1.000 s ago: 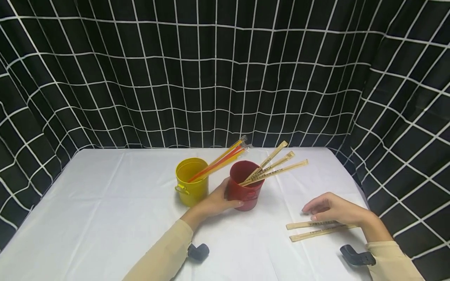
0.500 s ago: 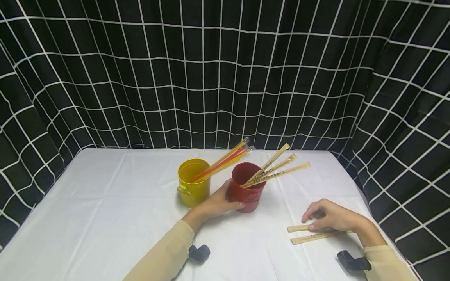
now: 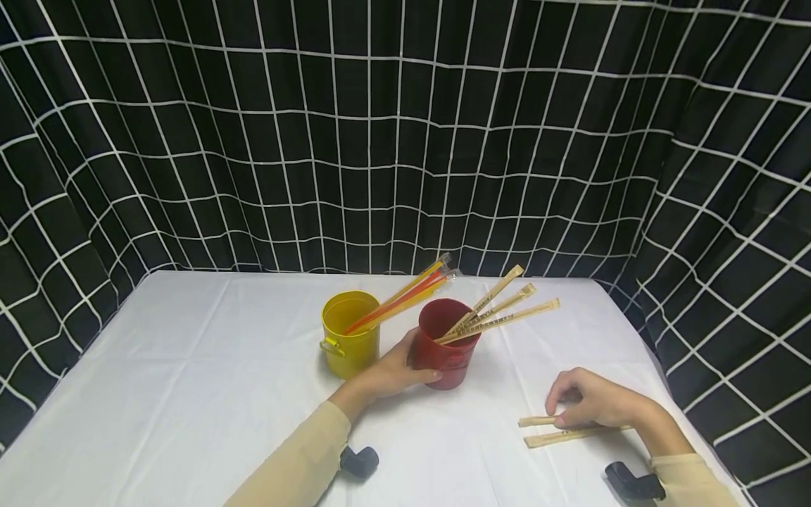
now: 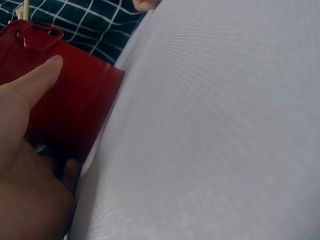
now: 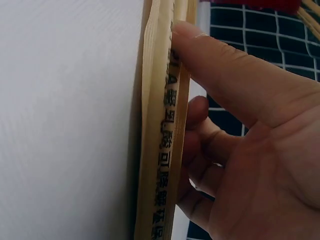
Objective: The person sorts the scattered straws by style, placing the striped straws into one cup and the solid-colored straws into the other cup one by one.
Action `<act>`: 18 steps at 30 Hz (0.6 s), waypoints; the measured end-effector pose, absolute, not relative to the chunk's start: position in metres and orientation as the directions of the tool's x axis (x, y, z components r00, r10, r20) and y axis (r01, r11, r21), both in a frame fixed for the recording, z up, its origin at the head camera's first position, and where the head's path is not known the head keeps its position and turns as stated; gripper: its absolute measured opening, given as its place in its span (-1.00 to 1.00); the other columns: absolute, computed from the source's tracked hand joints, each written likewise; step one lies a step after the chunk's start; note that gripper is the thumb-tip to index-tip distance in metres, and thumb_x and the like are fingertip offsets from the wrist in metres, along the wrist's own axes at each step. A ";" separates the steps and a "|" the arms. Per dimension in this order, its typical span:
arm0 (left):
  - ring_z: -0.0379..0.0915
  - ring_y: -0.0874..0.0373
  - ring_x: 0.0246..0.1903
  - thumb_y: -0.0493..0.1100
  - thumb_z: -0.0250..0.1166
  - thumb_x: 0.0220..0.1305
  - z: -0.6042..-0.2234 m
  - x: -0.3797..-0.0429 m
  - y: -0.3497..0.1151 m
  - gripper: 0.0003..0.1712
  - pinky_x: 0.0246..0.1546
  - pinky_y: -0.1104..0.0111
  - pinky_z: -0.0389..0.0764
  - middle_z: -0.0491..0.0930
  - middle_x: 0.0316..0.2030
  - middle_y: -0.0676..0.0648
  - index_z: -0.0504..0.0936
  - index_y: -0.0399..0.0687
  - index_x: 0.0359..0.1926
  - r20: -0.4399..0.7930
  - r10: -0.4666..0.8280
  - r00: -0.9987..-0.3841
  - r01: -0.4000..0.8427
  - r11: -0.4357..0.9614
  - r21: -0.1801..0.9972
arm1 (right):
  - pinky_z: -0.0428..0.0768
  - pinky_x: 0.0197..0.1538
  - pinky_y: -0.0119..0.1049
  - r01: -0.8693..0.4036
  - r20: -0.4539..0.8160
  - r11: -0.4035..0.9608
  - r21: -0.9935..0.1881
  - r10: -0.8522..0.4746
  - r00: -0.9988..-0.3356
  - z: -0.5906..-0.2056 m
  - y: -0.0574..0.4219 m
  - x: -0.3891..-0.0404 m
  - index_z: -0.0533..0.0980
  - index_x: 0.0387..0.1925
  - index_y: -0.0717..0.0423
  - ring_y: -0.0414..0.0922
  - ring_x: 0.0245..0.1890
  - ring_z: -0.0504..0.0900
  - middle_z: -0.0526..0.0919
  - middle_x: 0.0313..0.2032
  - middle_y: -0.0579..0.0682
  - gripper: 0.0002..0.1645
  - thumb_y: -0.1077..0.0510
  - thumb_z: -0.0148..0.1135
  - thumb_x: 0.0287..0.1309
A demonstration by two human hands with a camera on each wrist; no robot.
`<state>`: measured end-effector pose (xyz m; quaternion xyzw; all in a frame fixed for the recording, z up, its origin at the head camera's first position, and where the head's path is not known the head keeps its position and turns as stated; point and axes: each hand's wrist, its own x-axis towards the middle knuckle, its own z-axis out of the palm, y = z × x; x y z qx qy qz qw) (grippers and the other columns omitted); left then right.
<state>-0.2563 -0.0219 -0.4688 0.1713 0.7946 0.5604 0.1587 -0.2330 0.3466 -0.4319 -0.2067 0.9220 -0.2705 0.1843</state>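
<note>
My left hand grips the side of a small red bucket that stands upright. Several paper-wrapped straws lean out of it to the right. In the left wrist view the thumb lies along the red wall. On the right, my right hand pinches the farther of two paper-wrapped straws on the table, thumb and forefinger near its left end. The nearer wrapped straw lies alongside, partly under the hand. Its printed wrapper fills the middle of the right wrist view.
Left of the red bucket stands a yellow bucket holding several orange and yellow straws in clear wrappers. A white cloth covers the table. Black curtain with a white grid hangs behind and at the sides.
My right hand has come down onto the farther straw, its thumb and forefinger closing on it. The left hand keeps hold of the red bucket. The head view has shifted slightly.
</note>
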 end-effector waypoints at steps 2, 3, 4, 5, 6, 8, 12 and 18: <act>-0.01 0.00 0.59 0.02 0.43 0.23 -0.469 -0.257 -0.022 0.09 0.59 -0.01 0.11 0.09 0.59 -0.06 -0.03 0.06 0.61 -0.057 0.451 -0.891 0.096 0.309 0.946 | 0.41 0.23 0.42 -0.281 -0.227 0.779 -0.561 -0.471 -0.852 -0.431 0.345 -0.233 0.69 -0.44 -0.05 -0.04 -0.03 0.60 0.71 -0.31 -0.17 -0.80 0.08 0.57 -0.20; -0.01 0.00 0.59 0.02 0.43 0.23 -0.468 -0.258 -0.022 0.09 0.59 -0.01 0.10 0.09 0.59 -0.06 -0.03 0.05 0.61 -0.054 0.451 -0.891 0.098 0.307 0.947 | 0.42 0.22 0.42 -0.287 -0.223 0.782 -0.553 -0.471 -0.854 -0.430 0.345 -0.233 0.69 -0.45 -0.04 -0.06 -0.05 0.59 0.71 -0.32 -0.18 -0.80 0.09 0.56 -0.20; 0.00 0.00 0.59 0.01 0.43 0.23 -0.469 -0.258 -0.022 0.09 0.59 -0.01 0.10 0.10 0.59 -0.06 -0.03 0.05 0.61 -0.052 0.454 -0.890 0.098 0.300 0.949 | 0.43 0.20 0.42 -0.288 -0.224 0.783 -0.551 -0.471 -0.853 -0.431 0.345 -0.232 0.69 -0.45 -0.04 -0.07 -0.06 0.59 0.71 -0.33 -0.18 -0.81 0.08 0.55 -0.19; 0.01 0.01 0.59 0.01 0.43 0.23 -0.470 -0.258 -0.022 0.09 0.60 0.00 0.10 0.11 0.59 -0.05 -0.02 0.05 0.61 -0.048 0.457 -0.888 0.099 0.294 0.951 | 0.43 0.19 0.42 -0.290 -0.226 0.783 -0.549 -0.474 -0.851 -0.431 0.345 -0.232 0.69 -0.45 -0.05 -0.08 -0.08 0.59 0.71 -0.34 -0.19 -0.82 0.08 0.55 -0.17; 0.02 0.02 0.58 0.00 0.43 0.23 -0.472 -0.258 -0.021 0.08 0.60 0.03 0.10 0.11 0.58 -0.04 -0.02 0.06 0.61 -0.044 0.460 -0.887 0.101 0.286 0.953 | 0.44 0.18 0.42 -0.292 -0.227 0.779 -0.555 -0.479 -0.848 -0.431 0.346 -0.231 0.69 -0.45 -0.04 -0.07 -0.08 0.60 0.72 -0.34 -0.19 -0.83 0.08 0.54 -0.15; 0.04 0.03 0.57 -0.02 0.43 0.23 -0.473 -0.258 -0.021 0.07 0.60 0.05 0.10 0.13 0.58 -0.04 -0.01 0.06 0.60 -0.030 0.468 -0.883 0.108 0.266 0.958 | 0.43 0.18 0.46 -0.289 -0.229 0.771 -0.567 -0.485 -0.844 -0.432 0.348 -0.232 0.69 -0.43 -0.04 -0.05 -0.07 0.64 0.74 -0.33 -0.19 -0.86 0.06 0.50 -0.09; 0.05 0.04 0.57 -0.03 0.43 0.23 -0.475 -0.259 -0.022 0.08 0.60 0.06 0.10 0.14 0.57 -0.02 -0.01 0.07 0.60 -0.029 0.474 -0.880 0.104 0.252 0.962 | 0.52 0.12 0.37 -0.301 -0.195 0.744 -0.597 -0.498 -0.845 -0.429 0.352 -0.234 0.69 -0.38 -0.01 -0.10 -0.10 0.67 0.77 -0.31 -0.19 -0.89 0.07 0.44 0.03; 0.04 0.04 0.57 0.03 0.43 0.23 -0.474 -0.260 -0.022 0.09 0.59 0.03 0.12 0.12 0.58 0.00 -0.02 0.10 0.61 -0.039 0.467 -0.884 0.108 0.283 0.953 | 0.41 -0.28 -0.39 -0.368 0.030 0.733 -0.572 -0.429 -0.903 -0.417 0.356 -0.239 0.66 -0.32 0.05 -0.35 -0.37 0.42 0.64 -0.39 -0.19 -0.95 0.18 0.39 0.17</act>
